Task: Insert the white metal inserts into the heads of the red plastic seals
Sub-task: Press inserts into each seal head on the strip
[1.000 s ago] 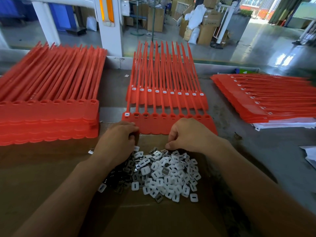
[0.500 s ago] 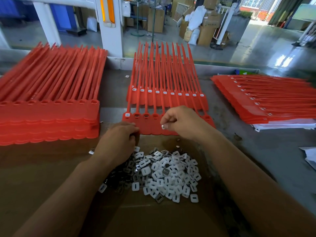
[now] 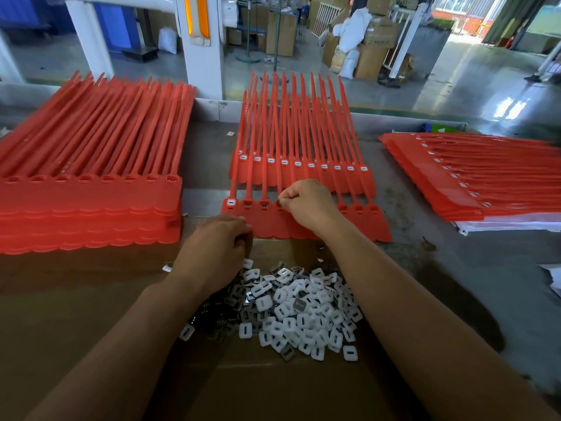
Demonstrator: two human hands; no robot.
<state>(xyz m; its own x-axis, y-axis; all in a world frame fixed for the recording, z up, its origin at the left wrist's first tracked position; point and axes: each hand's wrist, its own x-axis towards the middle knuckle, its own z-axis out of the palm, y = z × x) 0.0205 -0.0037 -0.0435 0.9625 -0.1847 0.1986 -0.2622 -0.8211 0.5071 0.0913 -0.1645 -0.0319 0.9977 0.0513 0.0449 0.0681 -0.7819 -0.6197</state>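
Right hand (image 3: 306, 205) fingers pinched tight, presumably on an insert, at the fourth head of the front seal row (image 3: 267, 221) mid-frame; left hand (image 3: 218, 247) curled by the insert pile (image 3: 303, 308), contents unclear; inserts look light, stiff, slippery, so grip the edges.

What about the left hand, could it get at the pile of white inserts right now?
Probably yes. The left hand sits right at the far left edge of the pile of white inserts, overlapping it in this view, with nothing between them. The right arm passes the pile's other side, out of the way.
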